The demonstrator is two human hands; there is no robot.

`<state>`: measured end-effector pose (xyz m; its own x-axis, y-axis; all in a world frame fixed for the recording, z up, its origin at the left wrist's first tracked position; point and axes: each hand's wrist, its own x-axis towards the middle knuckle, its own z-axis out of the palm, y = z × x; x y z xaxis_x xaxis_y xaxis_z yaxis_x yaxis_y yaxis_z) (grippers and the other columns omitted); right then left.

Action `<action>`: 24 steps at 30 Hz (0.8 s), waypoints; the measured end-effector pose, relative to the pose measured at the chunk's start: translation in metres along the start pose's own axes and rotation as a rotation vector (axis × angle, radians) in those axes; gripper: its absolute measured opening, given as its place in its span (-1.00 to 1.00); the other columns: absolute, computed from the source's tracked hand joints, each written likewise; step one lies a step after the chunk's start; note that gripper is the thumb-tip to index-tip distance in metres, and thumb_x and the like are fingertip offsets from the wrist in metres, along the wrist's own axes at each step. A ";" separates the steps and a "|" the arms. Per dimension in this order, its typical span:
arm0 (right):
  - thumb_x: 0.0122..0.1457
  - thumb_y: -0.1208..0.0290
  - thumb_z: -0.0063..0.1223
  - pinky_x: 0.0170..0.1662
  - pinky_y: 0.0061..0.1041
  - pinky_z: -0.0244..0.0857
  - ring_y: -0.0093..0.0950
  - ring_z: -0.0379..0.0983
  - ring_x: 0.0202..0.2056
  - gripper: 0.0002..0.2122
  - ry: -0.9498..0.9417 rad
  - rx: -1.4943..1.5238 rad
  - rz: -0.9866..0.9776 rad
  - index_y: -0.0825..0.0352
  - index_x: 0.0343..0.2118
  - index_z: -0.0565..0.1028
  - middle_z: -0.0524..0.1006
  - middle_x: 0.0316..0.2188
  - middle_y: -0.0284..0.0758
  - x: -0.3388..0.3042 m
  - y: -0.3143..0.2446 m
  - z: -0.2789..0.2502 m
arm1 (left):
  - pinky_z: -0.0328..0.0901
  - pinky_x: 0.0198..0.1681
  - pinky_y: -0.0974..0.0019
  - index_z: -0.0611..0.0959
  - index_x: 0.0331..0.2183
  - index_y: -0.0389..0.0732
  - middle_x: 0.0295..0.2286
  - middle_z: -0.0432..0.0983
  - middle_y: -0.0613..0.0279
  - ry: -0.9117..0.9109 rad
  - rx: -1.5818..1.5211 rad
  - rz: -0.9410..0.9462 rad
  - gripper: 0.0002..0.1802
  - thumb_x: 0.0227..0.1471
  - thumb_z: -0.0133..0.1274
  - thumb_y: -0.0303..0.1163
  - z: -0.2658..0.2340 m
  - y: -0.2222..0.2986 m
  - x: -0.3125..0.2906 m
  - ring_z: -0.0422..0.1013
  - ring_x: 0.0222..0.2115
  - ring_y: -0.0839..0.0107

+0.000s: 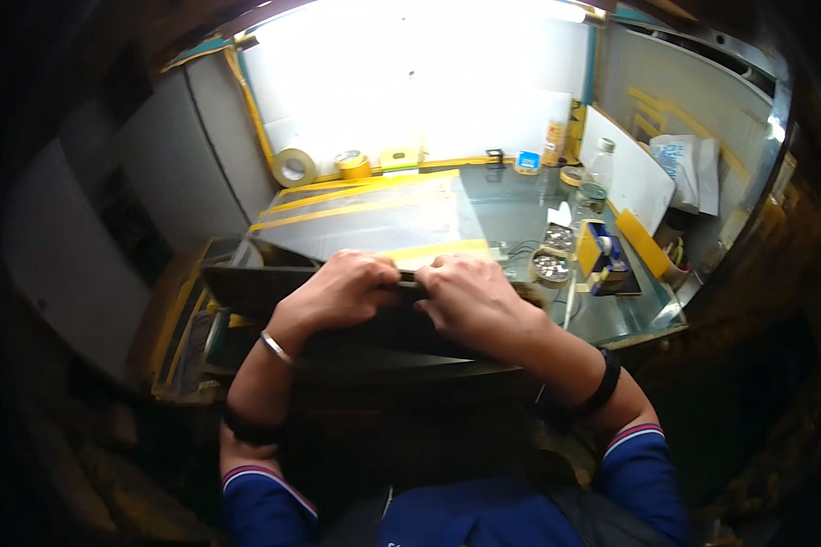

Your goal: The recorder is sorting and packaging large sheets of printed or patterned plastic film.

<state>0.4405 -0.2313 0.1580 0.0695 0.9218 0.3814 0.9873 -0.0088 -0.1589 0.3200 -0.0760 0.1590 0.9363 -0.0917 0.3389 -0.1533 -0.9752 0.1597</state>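
Note:
A long dark panel [246,287] stands tilted on its edge at the front of the glass-topped table [497,202]. I cannot make out its exact kind. My left hand [345,290] is closed on the panel's upper edge, fingers curled over it. Close beside it, my right hand [477,296] pinches the same edge with thumb and fingers. Only a small gap separates the two hands. The fingertips are partly hidden, and the panel's lower part is in shadow. Behind the hands, a yellow strip [442,252] lies on a pale sheet [337,223].
Tape rolls [294,168] stand at the back left. To the right are a round tub of small metal pieces [550,266], a blue-and-yellow tape dispenser [602,258], a clear bottle [597,173] and an orange bottle [555,143]. A white board [631,173] leans at the right.

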 end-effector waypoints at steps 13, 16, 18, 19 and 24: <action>-0.17 0.43 0.08 -0.46 -0.29 0.23 -0.18 0.39 -0.56 -0.91 0.171 -0.269 -0.049 0.31 -0.60 0.45 0.43 -0.66 -0.15 -0.008 0.024 -0.015 | 0.30 -0.41 0.36 0.44 -0.56 -0.22 -0.51 0.37 0.19 0.790 0.432 0.320 -0.89 -0.26 0.01 -0.42 0.017 0.071 -0.022 0.36 -0.47 0.36; -0.09 0.37 0.10 -0.55 -0.34 0.16 -0.20 0.35 -0.63 -0.84 0.277 -0.345 0.070 0.34 -0.63 0.43 0.38 -0.71 -0.12 -0.042 0.037 -0.050 | 0.26 -0.57 0.42 0.36 -0.67 -0.21 -0.62 0.30 0.27 0.443 0.174 0.619 -0.86 -0.33 -0.01 -0.44 0.044 0.087 -0.025 0.33 -0.57 0.43; -0.04 0.32 0.09 -0.59 -0.40 0.13 -0.23 0.30 -0.68 -0.79 0.188 -0.326 0.389 0.36 -0.63 0.44 0.34 -0.76 -0.15 -0.061 0.038 -0.078 | 0.30 -0.46 0.26 0.43 -0.64 -0.20 -0.56 0.39 0.18 -0.002 0.199 0.346 -0.85 -0.32 0.05 -0.37 0.082 0.060 -0.026 0.37 -0.45 0.32; 0.01 0.28 0.06 -0.62 -0.45 0.08 -0.35 0.25 -0.73 -0.75 0.274 -0.411 0.359 0.39 -0.61 0.47 0.32 -0.79 -0.19 -0.078 0.049 -0.089 | 0.29 -0.36 0.20 0.47 -0.59 -0.20 -0.53 0.40 0.15 0.047 0.226 0.338 -0.82 -0.25 0.06 -0.31 0.095 0.039 -0.022 0.37 -0.40 0.25; 0.04 0.24 0.03 -0.56 -0.51 0.16 -0.60 0.29 -0.64 -0.72 0.514 -0.210 0.329 0.42 -0.52 0.50 0.43 -0.70 -0.27 -0.140 0.055 -0.123 | 0.00 0.09 0.15 0.13 0.05 -0.38 0.02 0.07 -0.20 -0.178 -0.070 -0.180 -0.13 -0.11 -0.03 0.08 0.151 -0.060 0.015 -0.02 0.08 0.01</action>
<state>0.5022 -0.4086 0.2077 0.3816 0.5554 0.7388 0.9061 -0.3826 -0.1804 0.3904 -0.0497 0.0143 0.9904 0.0419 0.1320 0.0049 -0.9632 0.2688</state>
